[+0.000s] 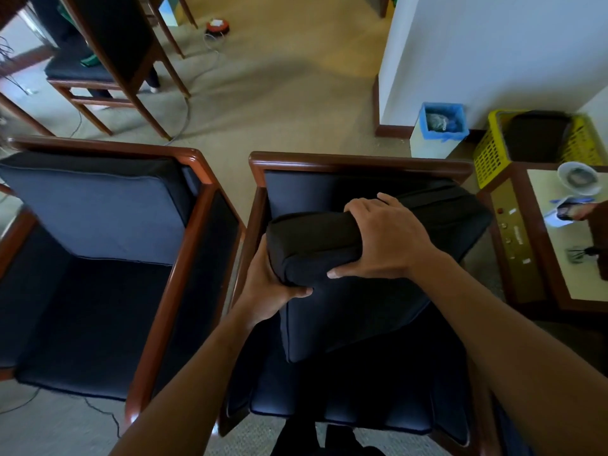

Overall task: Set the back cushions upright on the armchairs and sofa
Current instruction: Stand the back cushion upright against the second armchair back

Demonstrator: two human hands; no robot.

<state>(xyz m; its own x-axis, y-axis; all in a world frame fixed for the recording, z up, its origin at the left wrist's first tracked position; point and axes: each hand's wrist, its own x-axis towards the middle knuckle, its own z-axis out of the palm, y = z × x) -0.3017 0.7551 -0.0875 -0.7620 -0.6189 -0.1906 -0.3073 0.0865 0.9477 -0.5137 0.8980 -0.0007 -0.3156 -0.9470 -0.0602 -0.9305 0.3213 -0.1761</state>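
Right hand grip clamped over near top edge of dark back cushion; left hand grip clasps its left corner from below. Cushion tilted, off seat, inside right armchair. Left of grip: second armchair, its back cushion upright. Right: tabletop

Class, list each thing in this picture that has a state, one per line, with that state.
Dark back cushion of left armchair: upright.
Dark back cushion of right armchair: tilted, lifted.
Left hand: gripping that cushion's corner.
Right hand: gripping its top edge.
White bin with blue liner: open.
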